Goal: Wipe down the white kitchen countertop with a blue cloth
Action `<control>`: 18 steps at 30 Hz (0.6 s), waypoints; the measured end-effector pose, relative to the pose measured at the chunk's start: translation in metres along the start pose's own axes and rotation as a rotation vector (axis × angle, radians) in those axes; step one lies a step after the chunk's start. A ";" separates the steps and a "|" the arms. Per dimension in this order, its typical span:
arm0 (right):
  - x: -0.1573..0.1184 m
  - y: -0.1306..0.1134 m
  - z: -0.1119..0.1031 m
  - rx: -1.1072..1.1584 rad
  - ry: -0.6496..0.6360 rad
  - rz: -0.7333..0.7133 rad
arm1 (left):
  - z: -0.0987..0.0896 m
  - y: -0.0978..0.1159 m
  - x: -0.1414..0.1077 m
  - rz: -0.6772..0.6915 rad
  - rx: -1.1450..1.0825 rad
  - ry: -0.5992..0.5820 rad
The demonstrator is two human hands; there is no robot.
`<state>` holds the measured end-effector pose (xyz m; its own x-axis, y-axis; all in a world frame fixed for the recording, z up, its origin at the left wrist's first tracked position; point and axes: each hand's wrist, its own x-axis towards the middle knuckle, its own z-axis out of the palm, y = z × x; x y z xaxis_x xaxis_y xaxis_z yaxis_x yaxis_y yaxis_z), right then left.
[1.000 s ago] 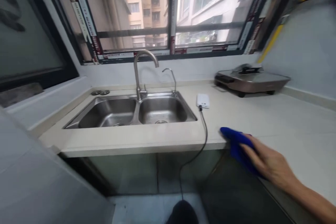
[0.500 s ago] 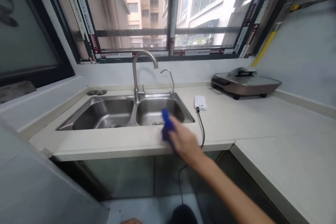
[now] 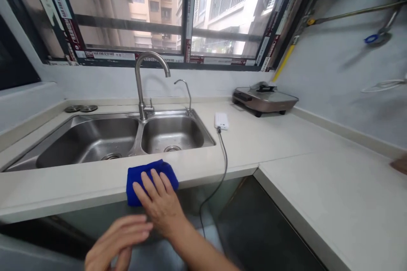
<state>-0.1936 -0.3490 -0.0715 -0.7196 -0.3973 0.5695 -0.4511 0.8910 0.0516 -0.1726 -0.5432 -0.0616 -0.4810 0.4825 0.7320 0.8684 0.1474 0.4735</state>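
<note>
A blue cloth (image 3: pixel 133 178), folded into a pad, lies on the counter's front edge and hangs partly over it, in front of the sink. My right hand (image 3: pixel 162 203) rests flat on top of the cloth, its fingers stretched out and a little apart. Lower and to the left, my left hand (image 3: pixel 117 239) hovers in front of the counter with nothing in it. Its fingers are extended and its thumb points down, close to the right wrist. The double-bowl steel sink (image 3: pixel 136 144) lies just behind the cloth.
A tall faucet (image 3: pixel 140 89) and a thin spout (image 3: pixel 190 97) rise behind the sink. Two round drain covers (image 3: pixel 81 109) lie at its back left. To its right are a white power bank (image 3: pixel 221 121) with a black cable (image 3: pixel 226 156) and a lidded electric pan (image 3: pixel 265 99).
My right hand has moved left and down with the blue cloth, from above the sink's front edge to the counter's edge. My left hand has come up into view. The camera has turned right.
</note>
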 end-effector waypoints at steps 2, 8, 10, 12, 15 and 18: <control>-0.004 0.004 0.006 -0.027 0.038 -0.034 | 0.005 0.000 0.039 0.091 0.125 0.052; -0.014 0.025 -0.009 -0.005 0.102 -0.030 | 0.045 -0.034 0.098 -0.017 0.342 -0.172; -0.009 0.040 -0.040 0.187 -0.038 -0.025 | 0.051 -0.042 0.101 -0.047 0.399 -0.217; -0.005 0.062 -0.084 0.446 -0.190 0.028 | 0.052 -0.043 0.102 -0.065 0.456 -0.259; -0.018 0.100 -0.152 0.612 -0.232 0.372 | 0.051 -0.041 0.101 0.026 0.572 -0.337; -0.069 0.127 -0.191 0.308 -0.119 0.525 | 0.055 -0.042 0.101 0.146 0.685 -0.348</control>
<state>-0.1008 -0.1662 0.0526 -0.9326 0.0395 0.3588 -0.1398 0.8769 -0.4599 -0.2509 -0.4533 -0.0348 -0.3888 0.7643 0.5144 0.8552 0.5071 -0.1069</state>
